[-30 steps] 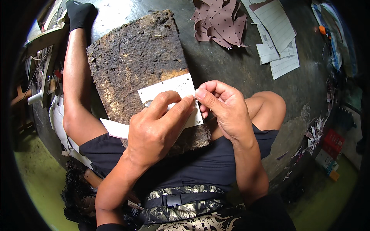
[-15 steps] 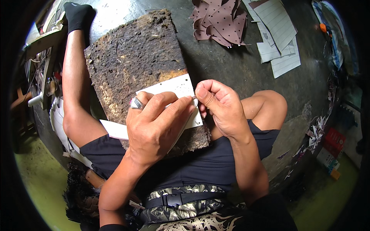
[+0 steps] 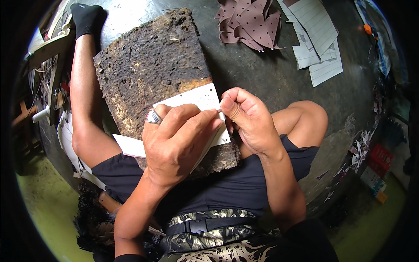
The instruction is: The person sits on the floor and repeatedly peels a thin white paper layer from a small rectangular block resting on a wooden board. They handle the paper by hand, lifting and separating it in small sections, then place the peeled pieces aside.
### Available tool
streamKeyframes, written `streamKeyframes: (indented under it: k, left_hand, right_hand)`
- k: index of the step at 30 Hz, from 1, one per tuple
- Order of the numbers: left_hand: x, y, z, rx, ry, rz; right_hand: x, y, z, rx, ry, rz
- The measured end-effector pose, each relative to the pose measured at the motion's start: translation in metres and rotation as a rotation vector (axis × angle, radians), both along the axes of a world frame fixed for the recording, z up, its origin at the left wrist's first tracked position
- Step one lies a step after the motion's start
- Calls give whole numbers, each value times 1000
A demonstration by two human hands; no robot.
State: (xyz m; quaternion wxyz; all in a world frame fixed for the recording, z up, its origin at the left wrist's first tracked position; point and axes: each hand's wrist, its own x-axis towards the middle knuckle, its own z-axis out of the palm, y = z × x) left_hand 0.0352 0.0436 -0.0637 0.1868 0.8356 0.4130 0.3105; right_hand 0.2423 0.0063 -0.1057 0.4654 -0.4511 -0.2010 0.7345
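L hand [image 3: 169, 142] pinches a white piece [image 3: 221, 115] w/ fingertips closed, R hand [image 3: 249, 121] has thumb & index together (can't tell on what), above dotted sheet [image 3: 204, 98] at board's [image 3: 148, 65] approx. 4 o'clock, so uneven tugging could crease the piece.

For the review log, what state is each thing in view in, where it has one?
Dark rough board: pitted, partly covered
White dark-spotted flat card: on the board, partly hidden
Left hand: fingers bent over the card, grip unclear
Right hand: thumb and forefinger together
Mauve dark-dotted sheet pieces: heaped, overlapping
White lined paper sheets: overlapping
Black waist buckle: fastened
Black sock: worn
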Motion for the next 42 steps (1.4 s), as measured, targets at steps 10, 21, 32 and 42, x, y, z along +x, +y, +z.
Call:
streamKeyframes:
  k: [10, 21, 32, 42]
  left_hand:
    - [4, 3, 1, 18, 11, -2]
    - [-2, 3, 5, -39, -9, -13]
    - [-2, 2, 4, -43, 3, -28]
    - [-2, 2, 4, -39, -3, -25]
  right_hand:
    - [7, 2, 4, -21, 43, -18]
    - [-3, 2, -2, -16, 165, -61]
    - [4, 0, -10, -39, 14, -34]
    - [3, 2, 5, 40, -49, -107]
